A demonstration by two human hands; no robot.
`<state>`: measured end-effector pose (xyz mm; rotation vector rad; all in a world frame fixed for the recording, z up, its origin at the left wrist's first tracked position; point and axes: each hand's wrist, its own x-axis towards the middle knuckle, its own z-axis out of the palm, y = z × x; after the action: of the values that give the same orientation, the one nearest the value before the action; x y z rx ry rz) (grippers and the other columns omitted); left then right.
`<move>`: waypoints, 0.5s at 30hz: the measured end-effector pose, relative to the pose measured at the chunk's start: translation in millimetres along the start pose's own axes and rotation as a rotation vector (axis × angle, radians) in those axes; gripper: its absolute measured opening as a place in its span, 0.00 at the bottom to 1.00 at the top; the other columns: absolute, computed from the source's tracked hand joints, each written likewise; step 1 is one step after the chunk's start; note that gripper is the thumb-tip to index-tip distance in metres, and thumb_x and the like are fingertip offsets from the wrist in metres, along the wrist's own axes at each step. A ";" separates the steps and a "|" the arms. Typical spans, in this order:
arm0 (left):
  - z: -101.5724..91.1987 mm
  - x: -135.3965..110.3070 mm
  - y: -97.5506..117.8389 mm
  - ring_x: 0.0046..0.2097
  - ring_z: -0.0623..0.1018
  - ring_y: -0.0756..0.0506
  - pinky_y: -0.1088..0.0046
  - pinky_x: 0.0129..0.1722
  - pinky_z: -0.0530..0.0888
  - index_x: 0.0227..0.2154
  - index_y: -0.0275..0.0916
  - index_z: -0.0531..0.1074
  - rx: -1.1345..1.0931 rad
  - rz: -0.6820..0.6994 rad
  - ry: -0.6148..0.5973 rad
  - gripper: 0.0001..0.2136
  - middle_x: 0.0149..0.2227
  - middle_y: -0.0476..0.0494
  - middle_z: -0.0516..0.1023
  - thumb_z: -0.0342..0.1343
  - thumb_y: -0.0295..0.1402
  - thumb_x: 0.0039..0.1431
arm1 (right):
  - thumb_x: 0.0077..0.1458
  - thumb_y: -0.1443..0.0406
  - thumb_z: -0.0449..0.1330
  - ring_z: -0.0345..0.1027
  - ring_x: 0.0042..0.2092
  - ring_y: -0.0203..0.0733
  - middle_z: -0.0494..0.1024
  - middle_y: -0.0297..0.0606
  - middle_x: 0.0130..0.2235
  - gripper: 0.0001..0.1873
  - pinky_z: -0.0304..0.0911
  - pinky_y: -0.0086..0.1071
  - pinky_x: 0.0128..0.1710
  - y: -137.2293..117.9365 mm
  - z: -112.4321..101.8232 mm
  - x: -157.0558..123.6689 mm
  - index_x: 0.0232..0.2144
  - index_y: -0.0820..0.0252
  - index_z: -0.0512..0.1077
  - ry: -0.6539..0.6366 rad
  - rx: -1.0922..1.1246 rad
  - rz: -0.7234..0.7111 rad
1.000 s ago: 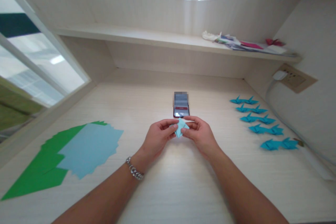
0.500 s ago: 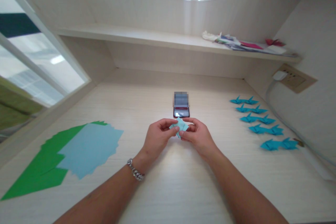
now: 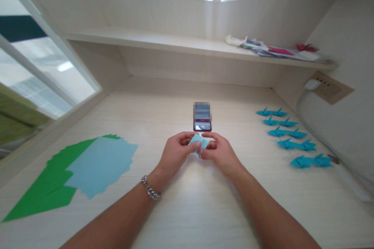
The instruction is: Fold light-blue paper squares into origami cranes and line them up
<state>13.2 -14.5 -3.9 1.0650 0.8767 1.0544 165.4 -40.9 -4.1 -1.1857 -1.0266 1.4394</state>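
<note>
A small folded piece of light blue paper (image 3: 198, 141) is held just above the desk (image 3: 187, 198) between both hands. My left hand (image 3: 175, 153), with a metal bracelet at its wrist, pinches the paper's left side with thumb and fingers. My right hand (image 3: 220, 151) grips the right side, fingers curled round it. Most of the paper is hidden by the fingers. A phone (image 3: 202, 116) lies on the desk just beyond the hands.
A stack of light blue sheets (image 3: 99, 165) lies on green sheets (image 3: 43, 190) at the left. Several folded blue paper figures (image 3: 292, 134) sit in rows at the right. A shelf (image 3: 187, 44) carries papers (image 3: 269, 48). A wall socket (image 3: 327, 85) with a cable is at the right.
The hands have drawn closer together and the paper has turned and flattened between the fingers, showing less of its pointed shape. The arms have hardly moved.
</note>
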 end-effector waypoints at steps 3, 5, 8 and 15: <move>-0.4 -0.5 0.0 0.33 0.79 0.44 0.71 0.33 0.75 0.35 0.34 0.76 0.024 -0.019 0.012 0.17 0.33 0.40 0.81 0.69 0.30 0.39 | 0.35 0.67 0.68 0.70 0.25 0.37 0.75 0.29 0.23 0.27 0.67 0.32 0.28 1.6 1.7 -0.2 0.41 0.59 0.69 -0.023 -0.027 -0.011; -0.8 -0.3 0.1 0.32 0.78 0.45 0.72 0.32 0.74 0.34 0.34 0.76 0.027 -0.018 0.036 0.16 0.31 0.41 0.81 0.69 0.30 0.39 | 0.37 0.66 0.67 0.69 0.24 0.36 0.73 0.28 0.22 0.24 0.66 0.32 0.28 3.0 3.5 -0.2 0.40 0.60 0.69 -0.015 -0.026 -0.038; -1.2 0.2 -0.1 0.30 0.77 0.47 0.72 0.31 0.74 0.33 0.34 0.76 0.022 0.005 0.048 0.14 0.30 0.42 0.80 0.68 0.31 0.40 | 0.39 0.65 0.67 0.67 0.24 0.34 0.71 0.26 0.22 0.20 0.66 0.30 0.27 4.6 5.0 0.1 0.39 0.59 0.70 -0.011 -0.024 -0.091; -0.3 -0.4 2.2 0.29 0.78 0.47 0.73 0.30 0.73 0.30 0.34 0.77 0.120 0.057 0.096 0.11 0.28 0.43 0.80 0.66 0.34 0.44 | 0.42 0.58 0.67 0.65 0.23 0.33 0.70 0.28 0.22 0.16 0.66 0.30 0.26 9.6 3.5 4.0 0.33 0.60 0.71 -0.025 -0.014 -0.070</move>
<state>12.3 -14.5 -1.8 1.1526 1.0026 1.1187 160.2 -38.7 -13.5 -1.1337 -1.0868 1.3973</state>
